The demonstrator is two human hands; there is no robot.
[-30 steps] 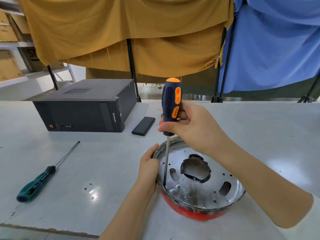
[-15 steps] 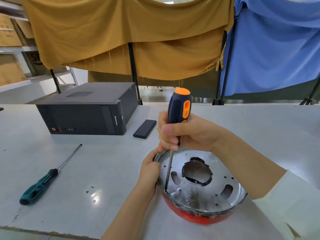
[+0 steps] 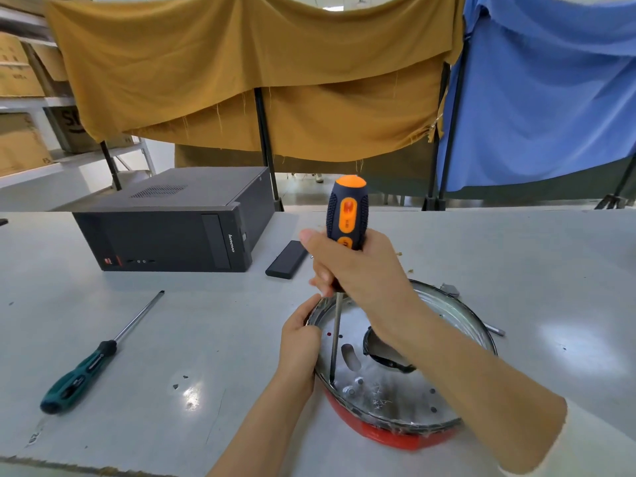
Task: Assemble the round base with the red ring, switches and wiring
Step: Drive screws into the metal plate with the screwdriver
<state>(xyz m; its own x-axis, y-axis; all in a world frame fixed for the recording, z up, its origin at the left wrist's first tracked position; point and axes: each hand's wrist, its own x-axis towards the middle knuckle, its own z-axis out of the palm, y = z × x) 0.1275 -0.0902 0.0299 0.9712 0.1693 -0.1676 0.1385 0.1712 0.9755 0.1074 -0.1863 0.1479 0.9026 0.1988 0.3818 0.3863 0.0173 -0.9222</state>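
**Inspector:** State the position of the work.

**Assistant:** The round base (image 3: 406, 380) lies on the table (image 3: 516, 270), near the front edge and right of centre, its shiny perforated metal plate facing up. The red ring (image 3: 389, 437) shows only along the near underside of the rim. No switches or wiring can be made out.

**Inspector:** Hands?

**Assistant:** The right hand (image 3: 358, 266) is wrapped round the lower handle of the orange-and-navy screwdriver (image 3: 347, 215). The left hand (image 3: 300, 342) grips the left rim of the base, thumb over the edge, apparently steadying it.

**Inspector:** The relation the next move depends on?

**Assistant:** The screwdriver's long axis stands close to upright, handle leaning slightly away and to the right. Its shaft runs down from the right hand to a tip resting on the plate at the near-left rim, just beside the left hand and next to small raised fixings. Whether the tip sits in a screw head is too small to tell.

**Inspector:** Assessment?

**Assistant:** In my judgement a fastener at that rim point is being driven. The right hand controls the tool; the left is nearer the tip. A slip sideways would carry the blade toward the left fingers.

**Inspector:** Other items?

**Assistant:** A green-handled screwdriver (image 3: 89, 363) lies well apart to the left; a black computer case (image 3: 172, 222) and a small black slab (image 3: 286, 259) sit further back.
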